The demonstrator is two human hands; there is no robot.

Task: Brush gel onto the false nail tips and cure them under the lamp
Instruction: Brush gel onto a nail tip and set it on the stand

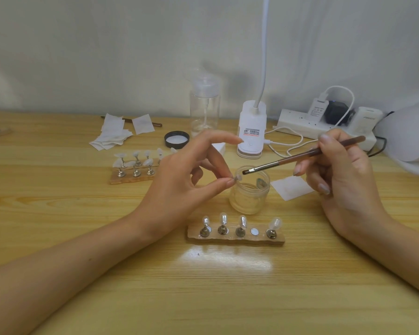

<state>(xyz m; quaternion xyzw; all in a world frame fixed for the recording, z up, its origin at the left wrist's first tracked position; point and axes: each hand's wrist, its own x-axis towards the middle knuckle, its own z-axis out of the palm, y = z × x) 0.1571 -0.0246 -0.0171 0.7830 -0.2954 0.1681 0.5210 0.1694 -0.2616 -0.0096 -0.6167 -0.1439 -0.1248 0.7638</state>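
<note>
Pinching fingers: the left hand (179, 180) nips a small clear false nail tip (238, 178) between thumb and one bent finger, the forefinger lifted free above.
Nail tip's place: it sticks out just past those fingertips (229, 182), towards the right, above the rim of the open jar (249, 197).
Brush grip: the right hand (344, 180) grasps the brush (300, 155) like a pen, fingers curled round the brown handle.
Brush line: its long axis slants from upper right down to lower left; the dark bristles point at the nail tip and sit just beside it. Whether they touch, I cannot tell.
Jar: clear, lidless, standing on the wooden table (82, 213) between both hands.
Near stand (235, 239): in front of the jar, four tips upright on metal pegs, with one bare round disc between the third peg and the last.
Far stand (131, 177): behind the left hand, more tips on pegs.
Black lid (177, 139): lying open side up, beyond the left hand.
White pad (292, 187): flat beside the jar, under the right hand's fingers.
Back edge: folded wipes (111, 134), a clear pump bottle (205, 107), a white clip lamp (252, 129), a power strip (300, 122).
</note>
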